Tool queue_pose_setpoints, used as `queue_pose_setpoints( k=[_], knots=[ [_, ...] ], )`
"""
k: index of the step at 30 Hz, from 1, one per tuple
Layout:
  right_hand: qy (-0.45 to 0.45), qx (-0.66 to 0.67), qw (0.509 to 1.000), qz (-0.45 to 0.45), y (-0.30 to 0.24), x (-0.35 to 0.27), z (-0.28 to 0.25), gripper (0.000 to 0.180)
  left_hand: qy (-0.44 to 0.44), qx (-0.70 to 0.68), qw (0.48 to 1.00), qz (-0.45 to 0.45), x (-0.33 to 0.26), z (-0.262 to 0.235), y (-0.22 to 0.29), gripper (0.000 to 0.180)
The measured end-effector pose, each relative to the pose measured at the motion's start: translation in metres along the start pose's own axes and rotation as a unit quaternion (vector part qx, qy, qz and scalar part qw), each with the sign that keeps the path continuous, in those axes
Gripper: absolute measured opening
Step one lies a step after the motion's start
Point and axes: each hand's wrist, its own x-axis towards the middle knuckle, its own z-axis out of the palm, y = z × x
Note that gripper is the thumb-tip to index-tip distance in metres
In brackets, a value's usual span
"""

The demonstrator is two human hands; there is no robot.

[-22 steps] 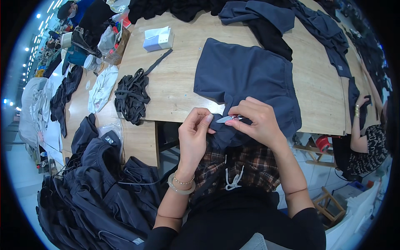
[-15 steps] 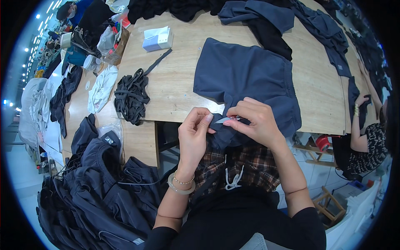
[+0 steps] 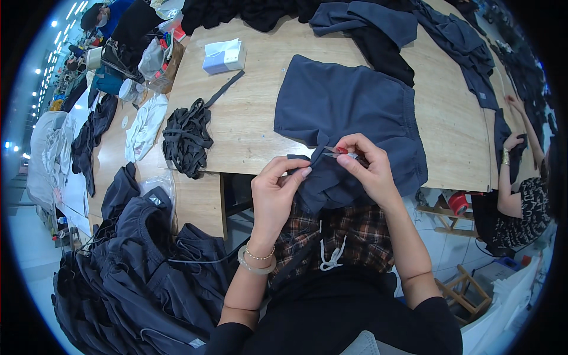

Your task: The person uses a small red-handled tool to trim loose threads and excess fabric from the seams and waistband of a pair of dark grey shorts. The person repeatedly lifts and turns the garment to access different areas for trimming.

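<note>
Left hand (image 3: 276, 190) pinched on the near leg of dark blue-grey smooth-fabric shorts (image 3: 349, 103); right hand (image 3: 368, 170) clamped on small silver-bladed snips (image 3: 332, 154), tips leftward. Best: cloth taut, blades shallow. Shorts overhang pale wooden tabletop (image 3: 242, 136), waistband right, legs left; long axis crosswise.

dark blue-grey fabric shorts (image 3: 349, 100), gathered waistband at rt, mostly flat on pale wooden bench (image 3: 236, 136), near leg bunched over edge; small red-and-metal snips (image 3: 342, 151) by folds.
</note>
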Motion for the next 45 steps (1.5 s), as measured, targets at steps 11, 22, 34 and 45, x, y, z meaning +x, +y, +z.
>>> queue_pose_setpoints(
  k=[11, 22, 34, 45],
  knots=[
    [-0.001, -0.225, 0.964, -0.143, -0.006, 0.001, 0.012, 0.022, 0.059, -0.089, 0.994, -0.035, 0.005, 0.001, -0.009, 0.008],
    [-0.018, -0.254, 0.954, -0.158, -0.010, 0.003, 0.019, 0.021, 0.052, -0.093, 0.994, -0.034, 0.004, 0.003, -0.008, 0.011],
    [0.145, -0.081, 0.986, 0.009, 0.015, -0.033, 0.068, 0.022, -0.043, -0.228, 0.967, -0.103, 0.001, 0.009, -0.006, 0.045],
    [0.159, -0.087, 0.983, -0.006, 0.009, -0.034, 0.067, 0.043, 0.043, -0.154, 0.987, -0.029, 0.000, 0.038, 0.001, 0.029]
  ],
)
